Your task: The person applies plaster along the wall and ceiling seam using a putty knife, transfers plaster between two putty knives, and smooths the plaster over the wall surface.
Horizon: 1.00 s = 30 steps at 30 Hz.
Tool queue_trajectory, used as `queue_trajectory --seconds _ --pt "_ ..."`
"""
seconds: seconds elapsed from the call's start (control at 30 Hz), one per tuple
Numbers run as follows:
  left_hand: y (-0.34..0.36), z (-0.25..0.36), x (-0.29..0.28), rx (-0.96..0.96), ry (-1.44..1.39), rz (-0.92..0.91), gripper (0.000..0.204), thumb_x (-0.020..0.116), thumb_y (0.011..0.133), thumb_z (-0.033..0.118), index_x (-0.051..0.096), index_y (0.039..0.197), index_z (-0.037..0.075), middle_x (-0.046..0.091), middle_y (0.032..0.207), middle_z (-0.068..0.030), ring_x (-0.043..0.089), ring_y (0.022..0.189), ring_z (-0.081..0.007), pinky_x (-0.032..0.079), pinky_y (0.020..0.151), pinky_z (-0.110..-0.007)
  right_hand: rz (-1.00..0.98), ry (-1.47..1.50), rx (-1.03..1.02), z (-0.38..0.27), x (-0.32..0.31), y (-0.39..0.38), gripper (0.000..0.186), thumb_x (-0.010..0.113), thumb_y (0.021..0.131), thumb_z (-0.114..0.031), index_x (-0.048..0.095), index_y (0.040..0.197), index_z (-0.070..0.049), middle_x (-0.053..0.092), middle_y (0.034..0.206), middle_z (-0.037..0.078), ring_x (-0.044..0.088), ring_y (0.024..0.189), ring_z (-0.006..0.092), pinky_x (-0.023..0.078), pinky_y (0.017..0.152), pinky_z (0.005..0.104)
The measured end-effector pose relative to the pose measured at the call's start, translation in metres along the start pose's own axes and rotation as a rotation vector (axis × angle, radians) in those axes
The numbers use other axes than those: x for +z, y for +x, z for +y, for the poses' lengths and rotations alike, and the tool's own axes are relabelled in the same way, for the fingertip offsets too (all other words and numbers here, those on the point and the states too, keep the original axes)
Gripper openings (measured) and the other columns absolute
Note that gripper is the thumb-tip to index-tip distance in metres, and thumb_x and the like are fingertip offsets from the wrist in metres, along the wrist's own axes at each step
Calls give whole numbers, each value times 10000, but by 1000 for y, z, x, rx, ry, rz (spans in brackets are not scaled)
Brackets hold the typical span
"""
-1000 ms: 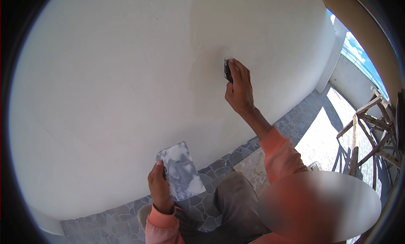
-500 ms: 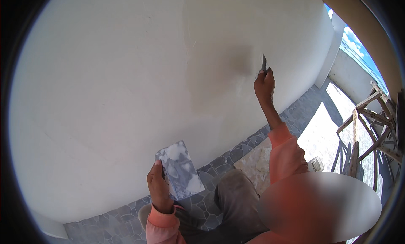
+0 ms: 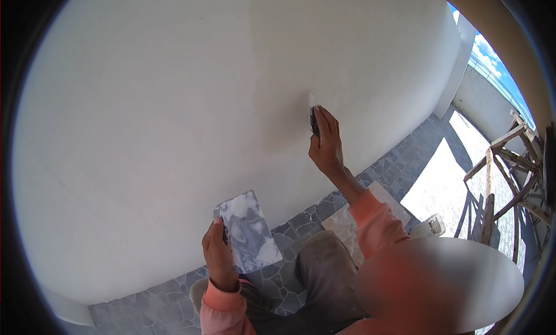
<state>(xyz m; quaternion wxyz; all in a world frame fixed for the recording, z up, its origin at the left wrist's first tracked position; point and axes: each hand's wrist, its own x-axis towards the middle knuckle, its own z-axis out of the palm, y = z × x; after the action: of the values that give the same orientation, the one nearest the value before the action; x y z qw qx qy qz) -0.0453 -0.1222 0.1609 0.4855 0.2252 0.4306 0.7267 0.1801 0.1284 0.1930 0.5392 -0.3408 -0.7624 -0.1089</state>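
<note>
Right hand (image 3: 328, 139) and scraper (image 3: 313, 119) have swung leftward and down since half a second ago; its fingers are clamped on the dark handle, at the wall (image 3: 145, 132) near the darker patch's (image 3: 284, 62) left edge. The left hand (image 3: 219, 251) grips the grey-and-white plate (image 3: 249, 230) by its left edge, near the wall's lower edge.

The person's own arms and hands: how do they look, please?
The left sleeve is long and pale coral-pink, the right sleeve a deeper coral-orange; both end in snug cuffs. The left hand and right hand wear no gloves.
</note>
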Motion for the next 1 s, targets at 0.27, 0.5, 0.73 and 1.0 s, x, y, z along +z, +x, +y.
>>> queue_trajectory --seconds 0.27,0.5,0.73,1.0 --pt "6 -9 -14 41 31 -13 339 473 1051 232 660 1005 -46 675 907 -46 605 766 -118 464 700 -254 -100 294 117 -45 -30 -22 408 487 929 26 525 1334 1 602 1230 208 628 1061 356 531 899 396" --pt "-1 5 6 -63 -43 -64 379 428 1037 234 635 1094 -79 698 953 -123 698 829 -210 555 744 -325 -129 1086 826 -59 -60 -34 370 533 906 28 525 1275 45 598 1185 74 587 1067 140 459 980 336" --pt "-3 11 9 -273 -292 -212 407 430 1046 238 551 1253 -91 676 1126 -183 695 951 -263 573 852 -383 -362 770 -89 -151 -102 -38 613 360 880 107 419 1482 10 432 1515 227 632 1173 227 536 787 300" --pt "-1 16 21 -597 -544 -459 460 378 1049 271 475 1344 -69 638 1158 -231 666 996 -324 554 893 -426 -648 605 -643 -171 -120 -42 537 515 969 -88 397 1493 -57 357 1577 169 392 1441 310 322 1206 501"
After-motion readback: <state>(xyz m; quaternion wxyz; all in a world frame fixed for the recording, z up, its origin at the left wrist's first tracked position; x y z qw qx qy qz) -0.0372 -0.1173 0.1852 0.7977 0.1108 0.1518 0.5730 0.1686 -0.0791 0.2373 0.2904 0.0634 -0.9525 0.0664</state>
